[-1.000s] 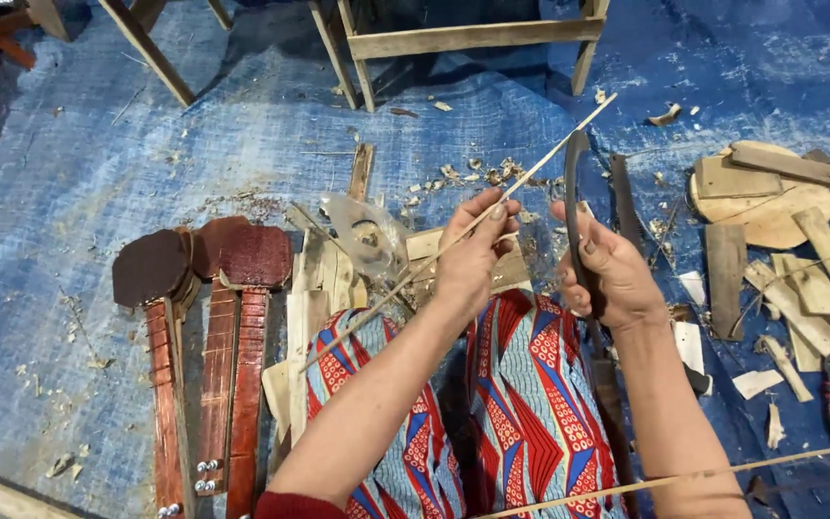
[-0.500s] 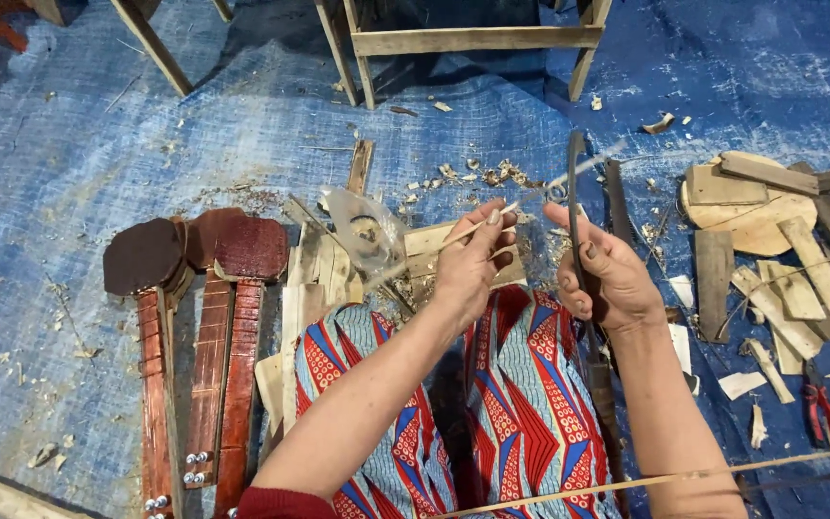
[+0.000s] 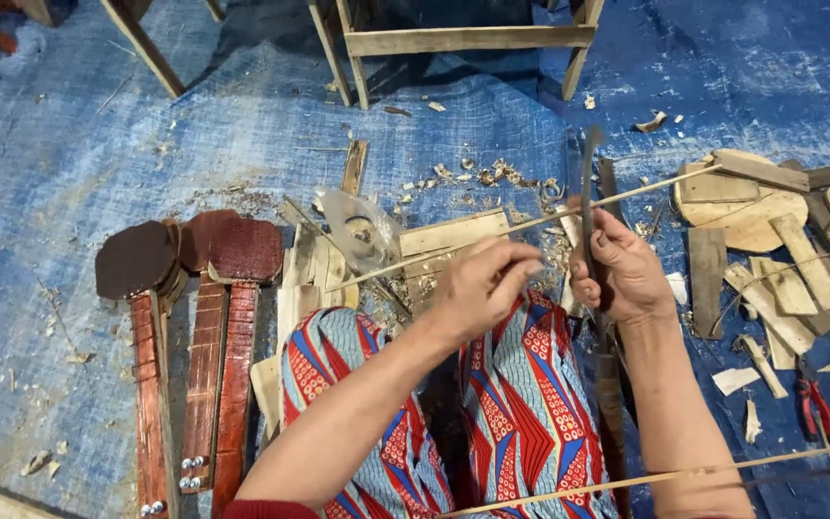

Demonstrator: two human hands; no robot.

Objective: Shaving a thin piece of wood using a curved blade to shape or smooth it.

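We pinch the stick [image 3: 569, 213] in our left hand [image 3: 482, 288] and, the right hand [image 3: 622, 274] gripping the knife [image 3: 589, 207], we shave thinly, blade angled away.

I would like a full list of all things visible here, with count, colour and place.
thin stick: one, pale, held across both hands
knife: one, dark blade, upright in right hand
instrument necks: three, reddish brown, on tarp at left
round metal piece: one, grey, centre
wood offcuts: many, pale, right
pliers: one, red handles, lower right
wooden frame: one, top
tarp: one, blue, under everything
patterned cloth: red and blue, on lap
left hand: one, pinching stick
right hand: one, gripping knife
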